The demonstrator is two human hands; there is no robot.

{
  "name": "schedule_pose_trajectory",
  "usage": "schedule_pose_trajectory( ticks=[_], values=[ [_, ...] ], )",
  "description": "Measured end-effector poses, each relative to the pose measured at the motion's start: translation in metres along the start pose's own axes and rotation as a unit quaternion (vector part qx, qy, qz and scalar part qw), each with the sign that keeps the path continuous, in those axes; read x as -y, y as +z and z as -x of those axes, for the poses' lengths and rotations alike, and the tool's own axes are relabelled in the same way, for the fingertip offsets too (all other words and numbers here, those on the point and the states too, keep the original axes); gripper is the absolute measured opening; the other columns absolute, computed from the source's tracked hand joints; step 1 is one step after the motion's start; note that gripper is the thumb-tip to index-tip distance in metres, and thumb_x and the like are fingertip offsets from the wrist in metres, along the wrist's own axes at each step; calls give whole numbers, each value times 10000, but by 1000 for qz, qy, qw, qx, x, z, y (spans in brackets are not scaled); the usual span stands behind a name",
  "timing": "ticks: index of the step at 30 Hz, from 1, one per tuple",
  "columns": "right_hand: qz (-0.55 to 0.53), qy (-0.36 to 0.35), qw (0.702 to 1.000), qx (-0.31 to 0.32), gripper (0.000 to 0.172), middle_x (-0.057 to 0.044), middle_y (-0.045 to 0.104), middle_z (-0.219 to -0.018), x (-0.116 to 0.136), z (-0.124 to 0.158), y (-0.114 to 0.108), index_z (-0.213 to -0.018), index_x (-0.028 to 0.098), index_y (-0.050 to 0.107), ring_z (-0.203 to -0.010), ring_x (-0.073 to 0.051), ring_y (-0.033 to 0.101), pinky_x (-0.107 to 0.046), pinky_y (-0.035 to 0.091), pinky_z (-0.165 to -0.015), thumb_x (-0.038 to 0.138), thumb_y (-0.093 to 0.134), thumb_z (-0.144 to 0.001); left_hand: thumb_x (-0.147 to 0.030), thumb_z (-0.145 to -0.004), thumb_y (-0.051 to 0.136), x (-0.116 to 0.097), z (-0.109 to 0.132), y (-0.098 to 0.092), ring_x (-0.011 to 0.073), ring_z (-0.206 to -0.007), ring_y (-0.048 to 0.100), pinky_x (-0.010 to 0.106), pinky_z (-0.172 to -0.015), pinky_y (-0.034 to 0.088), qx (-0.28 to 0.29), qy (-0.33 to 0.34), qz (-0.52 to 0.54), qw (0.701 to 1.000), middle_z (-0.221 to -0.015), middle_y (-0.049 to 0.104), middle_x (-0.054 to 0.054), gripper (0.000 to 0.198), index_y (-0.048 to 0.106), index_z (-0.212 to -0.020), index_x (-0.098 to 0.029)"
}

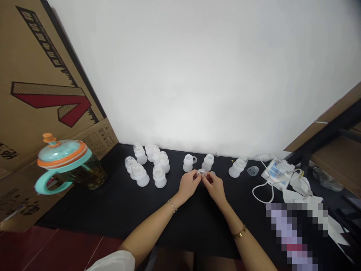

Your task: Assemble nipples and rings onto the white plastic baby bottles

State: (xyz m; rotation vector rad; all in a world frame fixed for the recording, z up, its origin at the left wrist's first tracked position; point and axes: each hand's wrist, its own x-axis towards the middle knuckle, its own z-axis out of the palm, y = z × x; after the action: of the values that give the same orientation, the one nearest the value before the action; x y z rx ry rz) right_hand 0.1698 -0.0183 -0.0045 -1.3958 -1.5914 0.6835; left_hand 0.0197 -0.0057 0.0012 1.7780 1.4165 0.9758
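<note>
translucent plastic ring (201, 173) is between both hands, above the black table (118, 210). left hand (187, 185) and right hand (214, 187) are pinching it with the fingers. two frosted bottles (188, 163) stand just behind it, more bottles (159, 177) stand further left, near a teal and orange lidded cup (62, 156).
</note>
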Motion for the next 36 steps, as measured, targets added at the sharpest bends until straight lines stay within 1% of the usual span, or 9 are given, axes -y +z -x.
schedule_pose_trajectory(
  ticks=[4,9,13,19,23,27,29,33,36],
  values=[
    [-1,3,1000,3,336,-34,694,-701,1,0,0,-837,214,706,-618,-197,637,-280,469,-594,513,563,-895,-387,-932,493,-1,1,-1,139,-575,532,254,-594,319,-1,9,-6,1000,-589,557,-20,325,545,-675,-194],
    [13,-11,1000,-1,309,-34,705,-713,0,-1,0,-833,213,698,-641,-199,648,-281,466,-614,486,567,-895,-410,-938,474,-3,1,-4,135,-575,531,247,-595,328,1,9,-6,1000,-595,545,-22,346,541,-675,-196],
    [29,-23,999,-8,316,-27,698,-702,0,0,1,-850,215,701,-630,-193,643,-273,460,-613,491,560,-910,-428,-934,469,-5,2,-5,142,-586,540,242,-595,341,0,0,-11,1000,-599,549,-14,347,569,-697,-195],
    [44,-23,999,-15,340,-30,699,-705,0,0,1,-877,222,713,-629,-198,647,-273,459,-611,521,554,-916,-419,-929,476,-3,1,-4,156,-611,553,246,-615,364,1,2,-8,1000,-623,581,-2,315,626,-757,-203],
    [41,-21,999,-8,339,-29,693,-691,1,1,2,-858,223,712,-623,-197,633,-275,449,-608,515,550,-916,-386,-932,465,-3,1,-5,146,-606,539,241,-606,338,-5,12,-20,1000,-627,575,-7,311,609,-730,-199],
    [36,-17,999,-7,345,-25,680,-681,3,2,2,-835,228,707,-621,-198,623,-281,439,-605,511,533,-924,-361,-917,486,-4,-1,-7,128,-577,483,242,-583,287,-17,25,-43,999,-602,538,-29,295,574,-689,-197],
    [42,-19,999,-7,336,-25,684,-706,5,3,2,-873,230,711,-627,-195,619,-281,435,-607,504,527,-931,-362,-908,499,-3,-1,-7,122,-566,460,244,-573,267,-21,28,-55,998,-595,526,-35,289,567,-681,-196],
    [66,-23,998,-7,332,-31,708,-800,5,2,2,-1036,236,712,-639,-189,613,-279,442,-628,491,523,-937,-360,-909,498,-1,-2,-8,127,-567,470,251,-570,260,-31,35,-88,995,-608,554,-24,285,575,-687,-199],
    [78,-24,997,-5,310,-31,708,-794,3,0,1,-1020,227,716,-643,-187,611,-277,440,-637,454,523,-937,-366,-926,480,-1,-2,-9,135,-586,507,250,-581,278,-31,40,-104,993,-647,600,-12,279,602,-735,-203]
  ],
)
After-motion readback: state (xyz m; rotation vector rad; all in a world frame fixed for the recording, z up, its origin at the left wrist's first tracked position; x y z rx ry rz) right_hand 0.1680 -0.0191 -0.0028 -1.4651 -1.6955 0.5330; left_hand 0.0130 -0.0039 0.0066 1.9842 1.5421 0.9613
